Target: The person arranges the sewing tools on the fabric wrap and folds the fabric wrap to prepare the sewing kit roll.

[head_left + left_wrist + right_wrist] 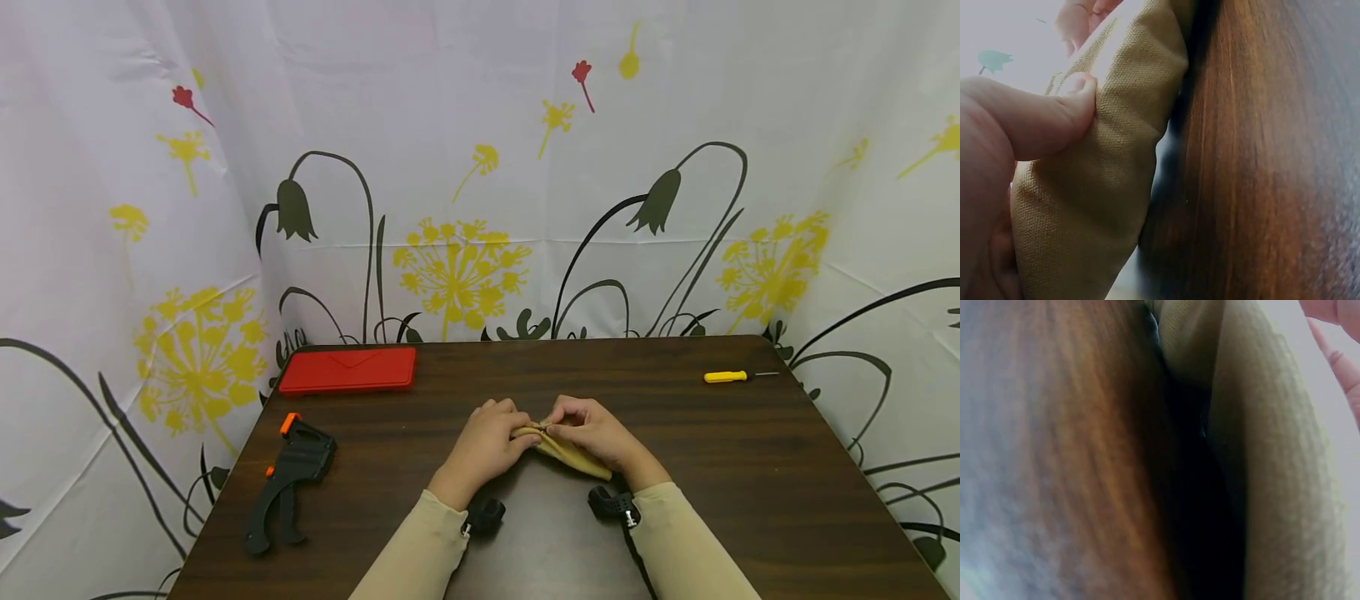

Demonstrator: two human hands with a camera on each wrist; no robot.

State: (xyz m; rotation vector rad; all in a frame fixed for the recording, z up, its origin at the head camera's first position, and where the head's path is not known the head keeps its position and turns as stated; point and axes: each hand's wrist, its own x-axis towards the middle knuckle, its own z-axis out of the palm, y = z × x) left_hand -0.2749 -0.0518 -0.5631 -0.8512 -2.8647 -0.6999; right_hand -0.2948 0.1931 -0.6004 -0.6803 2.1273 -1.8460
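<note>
A tan canvas pouch (pixel 573 454), its woven fabric creased, is held up over the front middle of the table between both hands. My left hand (pixel 487 440) grips its left end; in the left wrist view the thumb (pixel 1063 119) presses on the near face of the pouch (pixel 1116 125), and the other fingers are mostly hidden behind it. My right hand (pixel 596 432) pinches at the top edge, where a small dark detail shows between the hands. Close up in the right wrist view, the pouch (pixel 1285 462) is blurred and covers most of the right hand.
A flat red case (pixel 347 371) lies at the table's back left. In front of it is a black trigger clamp (pixel 296 475) with orange tips. A yellow-handled screwdriver (pixel 726 377) lies at the back right. The flowered curtain (pixel 465 167) hangs behind the dark wooden table (pixel 735 483).
</note>
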